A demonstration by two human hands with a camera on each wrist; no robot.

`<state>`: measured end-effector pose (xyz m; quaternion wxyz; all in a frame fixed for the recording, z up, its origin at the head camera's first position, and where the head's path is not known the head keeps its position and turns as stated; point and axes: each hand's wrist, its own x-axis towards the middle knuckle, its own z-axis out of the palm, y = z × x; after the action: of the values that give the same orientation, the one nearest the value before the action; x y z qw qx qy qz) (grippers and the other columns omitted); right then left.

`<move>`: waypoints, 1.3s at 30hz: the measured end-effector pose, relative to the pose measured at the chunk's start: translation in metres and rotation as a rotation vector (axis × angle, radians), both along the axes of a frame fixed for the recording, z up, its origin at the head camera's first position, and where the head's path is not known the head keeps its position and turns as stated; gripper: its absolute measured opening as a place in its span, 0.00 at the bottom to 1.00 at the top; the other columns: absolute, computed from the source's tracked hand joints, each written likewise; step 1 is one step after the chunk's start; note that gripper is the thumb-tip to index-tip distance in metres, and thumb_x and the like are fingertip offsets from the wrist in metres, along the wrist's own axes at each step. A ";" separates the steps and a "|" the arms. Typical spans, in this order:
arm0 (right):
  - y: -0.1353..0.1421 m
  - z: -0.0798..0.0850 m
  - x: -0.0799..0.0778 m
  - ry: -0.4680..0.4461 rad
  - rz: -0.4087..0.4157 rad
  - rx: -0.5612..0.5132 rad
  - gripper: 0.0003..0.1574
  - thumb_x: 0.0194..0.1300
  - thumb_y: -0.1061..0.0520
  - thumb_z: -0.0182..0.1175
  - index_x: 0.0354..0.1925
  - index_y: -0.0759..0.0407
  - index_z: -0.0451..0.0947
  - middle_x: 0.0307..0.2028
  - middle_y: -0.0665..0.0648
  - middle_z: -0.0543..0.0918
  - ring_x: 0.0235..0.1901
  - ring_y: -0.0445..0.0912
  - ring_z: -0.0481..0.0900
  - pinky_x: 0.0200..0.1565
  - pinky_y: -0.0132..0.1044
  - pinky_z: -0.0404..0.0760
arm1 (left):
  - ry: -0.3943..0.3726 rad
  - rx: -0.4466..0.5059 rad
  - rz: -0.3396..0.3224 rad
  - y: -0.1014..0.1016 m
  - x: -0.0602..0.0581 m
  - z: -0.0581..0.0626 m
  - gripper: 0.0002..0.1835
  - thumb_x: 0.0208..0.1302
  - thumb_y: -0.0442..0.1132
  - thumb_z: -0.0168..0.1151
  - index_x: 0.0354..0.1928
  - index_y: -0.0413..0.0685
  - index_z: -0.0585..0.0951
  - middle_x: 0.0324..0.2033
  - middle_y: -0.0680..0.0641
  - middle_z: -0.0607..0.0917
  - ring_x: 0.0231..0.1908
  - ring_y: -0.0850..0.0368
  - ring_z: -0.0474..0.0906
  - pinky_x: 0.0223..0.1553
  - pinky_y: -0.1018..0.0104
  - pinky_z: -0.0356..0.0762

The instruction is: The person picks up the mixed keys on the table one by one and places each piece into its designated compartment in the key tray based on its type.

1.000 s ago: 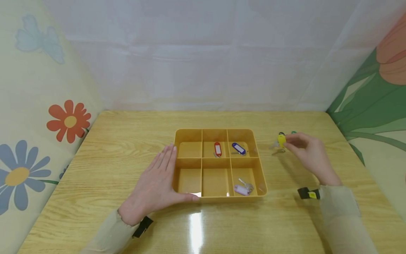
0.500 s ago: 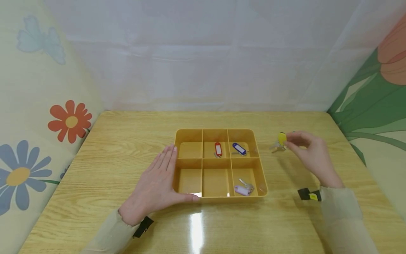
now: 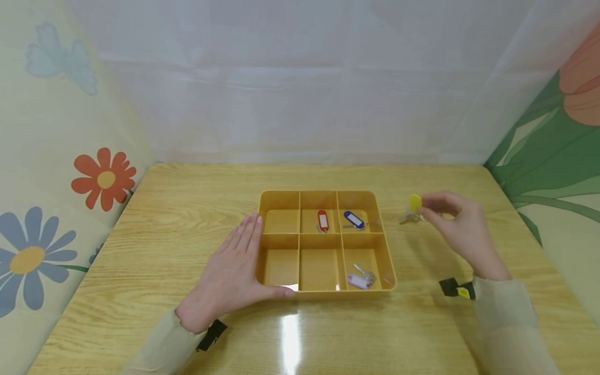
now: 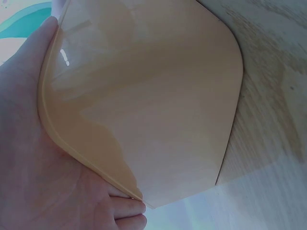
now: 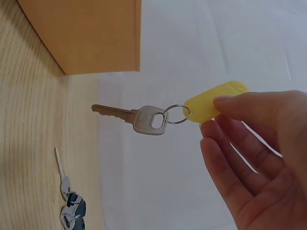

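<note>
My left hand (image 3: 228, 276) rests against the left side of a yellow-orange compartment tray (image 3: 323, 295), fingers straight, thumb along its front rim. In the left wrist view the palm lies close to the tray's outer wall (image 4: 153, 105). To the right of the tray, my right hand (image 3: 461, 229) pinches a yellow key tag (image 3: 415, 202) between thumb and fingers. From the tag's ring hangs a silver key (image 5: 148, 120), clear of the table in the right wrist view. A red key tag (image 3: 323, 220), a blue key tag (image 3: 353, 220) and a pale purple key tag (image 3: 358, 281) lie in separate compartments.
More keys with a dark tag (image 5: 74, 211) lie on the wooden table (image 3: 187, 198), mostly hidden behind my right hand in the head view. A white cloth backdrop (image 3: 304, 104) stands behind, with flowered panels (image 3: 42, 172) at both sides.
The yellow key tag has shifted slightly within my right hand's pinch, and the dark and green tags behind it have gone from sight. My left hand stays put on the tray.
</note>
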<state>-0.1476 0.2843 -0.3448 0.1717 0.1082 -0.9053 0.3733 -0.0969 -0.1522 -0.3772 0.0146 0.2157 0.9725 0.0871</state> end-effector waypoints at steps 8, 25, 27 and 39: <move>-0.005 0.006 0.003 0.022 -0.002 -0.028 0.13 0.63 0.67 0.71 0.47 0.61 0.87 0.41 0.58 0.88 0.37 0.30 0.81 0.46 0.18 0.76 | 0.002 -0.003 -0.002 0.000 0.000 0.000 0.80 0.40 0.94 0.42 0.79 0.40 0.32 0.79 0.39 0.36 0.78 0.47 0.30 0.77 0.52 0.39; -0.014 0.015 0.007 0.105 0.030 -0.059 0.17 0.58 0.73 0.72 0.46 0.64 0.87 0.41 0.59 0.88 0.37 0.31 0.82 0.44 0.20 0.79 | -0.002 0.000 0.001 0.000 0.000 0.000 0.80 0.40 0.93 0.43 0.79 0.39 0.33 0.79 0.39 0.35 0.78 0.48 0.29 0.77 0.53 0.39; -0.015 0.016 0.008 0.112 0.033 -0.055 0.18 0.58 0.73 0.73 0.47 0.64 0.87 0.41 0.58 0.88 0.37 0.30 0.82 0.44 0.20 0.79 | -0.002 0.002 0.000 0.000 0.001 0.000 0.80 0.40 0.93 0.43 0.79 0.39 0.33 0.79 0.39 0.35 0.78 0.48 0.30 0.77 0.52 0.40; -0.024 0.026 0.013 0.182 0.090 -0.039 0.19 0.54 0.74 0.74 0.44 0.63 0.87 0.39 0.53 0.89 0.36 0.33 0.84 0.43 0.22 0.81 | 0.004 0.011 -0.003 0.001 0.001 0.000 0.80 0.41 0.93 0.45 0.79 0.40 0.33 0.79 0.39 0.35 0.78 0.47 0.30 0.77 0.52 0.40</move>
<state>-0.1349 0.2600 -0.3191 0.2384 0.1789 -0.8726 0.3869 -0.0962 -0.1516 -0.3775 0.0116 0.2173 0.9717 0.0919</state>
